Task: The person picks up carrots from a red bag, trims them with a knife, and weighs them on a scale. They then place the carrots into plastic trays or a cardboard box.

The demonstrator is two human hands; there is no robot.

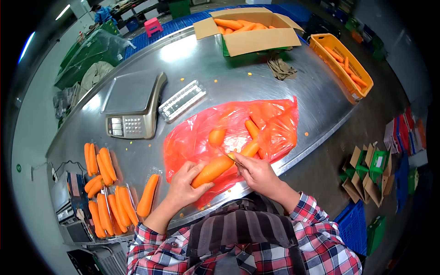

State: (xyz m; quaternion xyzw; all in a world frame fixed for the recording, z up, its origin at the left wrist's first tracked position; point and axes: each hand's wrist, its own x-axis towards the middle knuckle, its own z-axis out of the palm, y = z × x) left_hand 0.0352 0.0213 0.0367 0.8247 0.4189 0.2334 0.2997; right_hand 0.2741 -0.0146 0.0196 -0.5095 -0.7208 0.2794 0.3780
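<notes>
My left hand (187,183) is wrapped round the thick end of a large carrot (213,171), over the near part of a red plastic bag (188,140). At the carrot's other end, my right hand (256,173) is closed on a small dark tool, perhaps a knife, mostly hidden by the fingers. Its tip touches the carrot. More carrots lie on or in the bag, one of them (217,137) just beyond my hands. A single carrot (148,195) lies in a clear tray left of my left hand.
Packed carrots (106,211) lie at the table's left end. A scale (133,107) and an empty clear tray (183,101) stand beyond the bag. Farther back are a carton (256,42) of carrots, a brown cloth (281,68) and a yellow crate (364,73). A person (103,13) is far off.
</notes>
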